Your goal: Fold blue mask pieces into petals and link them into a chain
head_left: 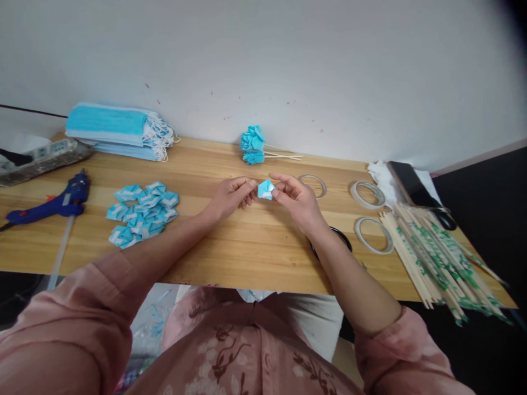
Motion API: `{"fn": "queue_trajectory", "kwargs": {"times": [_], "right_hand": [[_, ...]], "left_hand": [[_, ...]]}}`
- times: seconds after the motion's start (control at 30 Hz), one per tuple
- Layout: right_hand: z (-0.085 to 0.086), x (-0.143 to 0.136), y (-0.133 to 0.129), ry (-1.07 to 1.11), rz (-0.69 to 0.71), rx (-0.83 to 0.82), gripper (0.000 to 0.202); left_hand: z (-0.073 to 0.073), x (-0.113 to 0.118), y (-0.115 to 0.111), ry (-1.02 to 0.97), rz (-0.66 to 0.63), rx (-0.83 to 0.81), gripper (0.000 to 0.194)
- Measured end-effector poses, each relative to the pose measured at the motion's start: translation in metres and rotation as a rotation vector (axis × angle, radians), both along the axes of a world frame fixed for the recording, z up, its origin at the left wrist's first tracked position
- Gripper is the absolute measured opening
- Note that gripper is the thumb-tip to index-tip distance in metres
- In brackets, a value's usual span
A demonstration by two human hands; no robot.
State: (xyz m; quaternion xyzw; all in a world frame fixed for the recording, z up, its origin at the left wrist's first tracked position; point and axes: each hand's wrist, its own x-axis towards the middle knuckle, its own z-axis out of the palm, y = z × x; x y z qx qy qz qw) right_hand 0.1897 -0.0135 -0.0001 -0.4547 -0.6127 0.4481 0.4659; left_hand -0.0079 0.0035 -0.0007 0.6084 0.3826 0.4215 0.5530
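Observation:
A small folded blue piece (pixel 265 189) with a white strip is held up over the middle of the wooden table (pixel 247 247). My right hand (pixel 295 198) pinches its right side between thumb and fingers. At its left edge is my left hand (pixel 234 198), thumb pressed to the fingers; whether it grips the edge is too small to tell. Similar folded blue pieces (pixel 144 211) lie in a loose pile to the left. Blue paper-like flowers (pixel 252 144) on thin sticks lie behind the hands, near the wall.
Left: blue glue gun (pixel 74 196), power strip (pixel 53 156), stack of blue masks (pixel 111 126). Right: tape rolls (pixel 368 195), a black ring (pixel 340 238) partly under my right forearm, wrapped wooden sticks (pixel 440 258), a dark phone-like object (pixel 411 184).

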Motion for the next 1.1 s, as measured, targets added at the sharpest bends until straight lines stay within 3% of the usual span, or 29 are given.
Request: {"fn": "queue_trajectory", "kwargs": {"times": [0.2,0.37,0.53,0.73,1.1], "right_hand": [[-0.0001,-0.0009,-0.0010,-0.058,0.002,0.057,0.041],[0.0042,-0.0039,-0.0061,-0.243,0.004,0.195,0.037],[0.0055,-0.0051,-0.0076,-0.304,-0.083,0.326,0.035],[0.0061,-0.0033,-0.0049,-0.190,-0.248,0.280,0.016],[0.0022,-0.0077,-0.0049,-0.236,-0.159,0.240,0.009]], "left_hand": [[-0.0007,-0.0006,0.0001,-0.005,-0.021,-0.004,0.043],[0.0008,0.0005,0.0002,-0.022,0.011,-0.036,0.029],[0.0027,0.0021,-0.0006,-0.020,0.010,-0.089,0.015],[0.0054,0.0052,-0.0026,-0.124,0.057,-0.199,0.012],[0.0057,0.0072,-0.0048,-0.244,0.028,-0.296,0.022]]}}
